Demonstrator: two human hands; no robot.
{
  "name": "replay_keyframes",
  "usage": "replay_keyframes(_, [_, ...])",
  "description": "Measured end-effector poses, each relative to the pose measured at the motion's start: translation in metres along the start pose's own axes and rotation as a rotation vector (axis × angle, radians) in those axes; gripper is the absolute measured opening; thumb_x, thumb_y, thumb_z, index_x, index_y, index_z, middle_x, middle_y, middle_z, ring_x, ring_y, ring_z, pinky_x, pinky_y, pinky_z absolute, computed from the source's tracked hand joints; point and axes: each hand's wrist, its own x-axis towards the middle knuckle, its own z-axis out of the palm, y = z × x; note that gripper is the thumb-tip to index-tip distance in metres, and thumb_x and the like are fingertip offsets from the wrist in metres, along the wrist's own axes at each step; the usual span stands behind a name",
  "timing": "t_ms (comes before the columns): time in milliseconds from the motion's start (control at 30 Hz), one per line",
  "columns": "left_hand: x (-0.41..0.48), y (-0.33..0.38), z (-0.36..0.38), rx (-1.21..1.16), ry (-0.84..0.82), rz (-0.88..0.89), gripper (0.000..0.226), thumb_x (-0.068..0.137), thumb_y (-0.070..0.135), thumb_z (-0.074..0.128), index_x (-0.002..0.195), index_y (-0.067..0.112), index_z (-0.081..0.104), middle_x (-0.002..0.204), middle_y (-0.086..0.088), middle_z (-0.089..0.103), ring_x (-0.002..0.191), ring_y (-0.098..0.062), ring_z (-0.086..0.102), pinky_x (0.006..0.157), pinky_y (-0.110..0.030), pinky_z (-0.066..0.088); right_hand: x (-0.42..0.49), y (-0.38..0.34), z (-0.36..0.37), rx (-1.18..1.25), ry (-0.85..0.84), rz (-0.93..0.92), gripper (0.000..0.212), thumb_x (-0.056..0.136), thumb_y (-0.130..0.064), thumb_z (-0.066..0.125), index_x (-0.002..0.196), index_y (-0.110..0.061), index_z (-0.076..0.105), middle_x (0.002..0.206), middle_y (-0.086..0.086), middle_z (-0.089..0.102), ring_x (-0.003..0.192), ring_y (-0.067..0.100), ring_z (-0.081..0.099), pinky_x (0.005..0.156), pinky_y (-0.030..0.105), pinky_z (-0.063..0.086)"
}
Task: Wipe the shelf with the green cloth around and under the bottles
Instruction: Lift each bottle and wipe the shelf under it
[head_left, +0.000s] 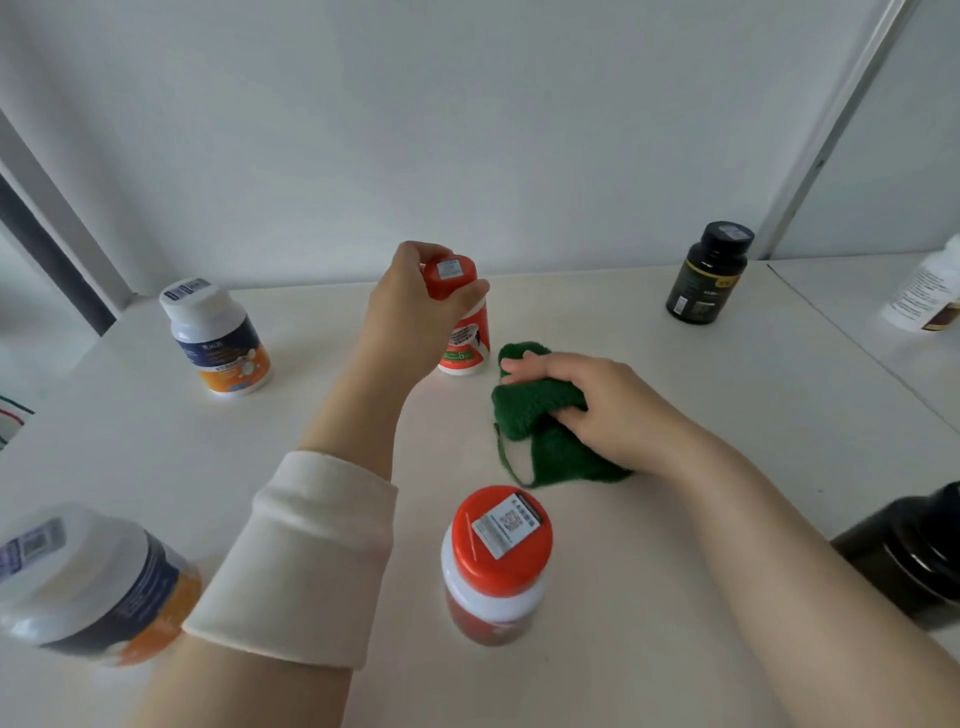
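My left hand (410, 306) grips the red cap of a white and red bottle (465, 338) near the back middle of the white shelf (675, 415). The bottle leans slightly; I cannot tell if its base touches the shelf. Just right of it, my right hand (592, 405) grips the bunched green cloth (540, 431), which lies on the shelf. A second red-capped bottle (496, 561) stands upright nearer to me, in front of the cloth.
A blue and orange bottle (221, 340) stands at the back left, and a similar one (88, 582) is close at the front left. A black bottle (709, 273) stands back right, a white one (927, 296) far right, a dark jar (909, 551) at the right edge.
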Motion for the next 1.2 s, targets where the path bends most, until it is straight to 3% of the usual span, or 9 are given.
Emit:
replay_keyframes(167, [-0.008, 0.004, 0.006, 0.092, -0.042, -0.023, 0.052, 0.086, 0.030, 0.059, 0.132, 0.017, 0.038, 0.132, -0.003, 0.049, 0.116, -0.023, 0.050, 0.092, -0.032, 0.042, -0.055, -0.010, 0.007, 0.099, -0.036, -0.022, 0.064, 0.075, 0.019, 0.043, 0.111, -0.030, 0.063, 0.122, -0.026, 0.051, 0.127, -0.004, 0.040, 0.111, 0.014, 0.020])
replay_keyframes(300, [-0.042, 0.022, -0.010, 0.147, 0.049, 0.043, 0.061, 0.090, 0.043, 0.047, 0.143, 0.019, 0.025, 0.149, -0.004, 0.034, 0.133, -0.017, 0.038, 0.104, -0.028, 0.031, -0.069, -0.013, 0.007, 0.048, 0.072, 0.010, 0.057, 0.081, 0.011, 0.047, 0.123, -0.028, 0.055, 0.131, -0.018, 0.048, 0.126, 0.000, 0.039, 0.103, 0.006, 0.018])
replay_keyframes(400, [-0.103, 0.030, -0.034, -0.148, -0.062, 0.204, 0.046, 0.087, 0.050, 0.044, 0.127, 0.026, 0.045, 0.128, 0.009, 0.056, 0.118, -0.002, 0.053, 0.102, -0.024, 0.041, -0.060, -0.013, 0.011, -0.044, 0.148, 0.062, 0.049, 0.086, 0.002, 0.050, 0.129, -0.023, 0.050, 0.142, -0.009, 0.044, 0.132, 0.009, 0.037, 0.097, 0.005, 0.015])
replay_keyframes(533, [-0.170, 0.011, -0.038, -0.182, -0.236, 0.248, 0.048, 0.072, 0.055, 0.058, 0.114, 0.032, 0.051, 0.122, 0.011, 0.060, 0.114, -0.003, 0.057, 0.098, -0.025, 0.047, -0.061, -0.018, 0.015, -0.105, 0.119, 0.055, 0.050, 0.085, 0.002, 0.047, 0.126, -0.027, 0.053, 0.141, -0.009, 0.045, 0.133, 0.012, 0.037, 0.102, 0.011, 0.019])
replay_keyframes(633, [-0.188, -0.004, -0.023, -0.161, -0.171, 0.210, 0.047, 0.072, 0.045, 0.068, 0.113, 0.034, 0.047, 0.112, 0.011, 0.061, 0.100, 0.001, 0.061, 0.089, -0.020, 0.049, -0.083, -0.025, 0.016, -0.080, 0.054, 0.025, 0.051, 0.086, 0.002, 0.044, 0.123, -0.032, 0.055, 0.136, -0.008, 0.051, 0.127, 0.013, 0.043, 0.097, 0.014, 0.026])
replay_keyframes(800, [-0.194, -0.002, -0.026, -0.219, 0.006, 0.203, 0.028, 0.088, 0.015, 0.057, 0.113, 0.024, 0.046, 0.105, 0.010, 0.059, 0.087, 0.008, 0.062, 0.077, -0.012, 0.050, -0.122, -0.039, 0.029, -0.045, 0.055, -0.021, 0.047, 0.087, -0.003, 0.047, 0.121, -0.033, 0.057, 0.125, -0.007, 0.060, 0.117, 0.014, 0.052, 0.081, 0.012, 0.031])
replay_keyframes(933, [-0.196, 0.005, -0.057, -0.226, 0.124, 0.273, 0.028, 0.088, 0.015, 0.055, 0.112, 0.025, 0.046, 0.107, 0.010, 0.058, 0.093, 0.007, 0.062, 0.079, -0.013, 0.049, -0.143, -0.057, 0.043, 0.045, -0.022, -0.054, 0.059, 0.080, 0.008, 0.046, 0.114, -0.037, 0.061, 0.118, -0.021, 0.059, 0.116, 0.004, 0.050, 0.080, 0.001, 0.034])
replay_keyframes(1067, [-0.196, 0.008, -0.064, -0.220, 0.113, 0.269, 0.029, 0.084, 0.022, 0.055, 0.111, 0.026, 0.046, 0.109, 0.006, 0.059, 0.096, 0.003, 0.061, 0.082, -0.017, 0.049, -0.168, -0.075, 0.052, 0.185, -0.189, -0.084, 0.068, 0.070, 0.017, 0.040, 0.100, -0.036, 0.069, 0.113, -0.019, 0.065, 0.110, 0.000, 0.056, 0.096, 0.017, 0.043])
replay_keyframes(1200, [-0.201, 0.008, -0.056, -0.267, 0.078, 0.248, 0.028, 0.087, 0.019, 0.057, 0.111, 0.026, 0.045, 0.112, 0.003, 0.058, 0.098, -0.003, 0.061, 0.087, -0.019, 0.050, -0.189, -0.080, 0.045, 0.295, -0.236, -0.070, 0.070, 0.070, 0.021, 0.040, 0.092, -0.039, 0.069, 0.110, -0.015, 0.068, 0.105, 0.000, 0.060, 0.092, 0.020, 0.049])
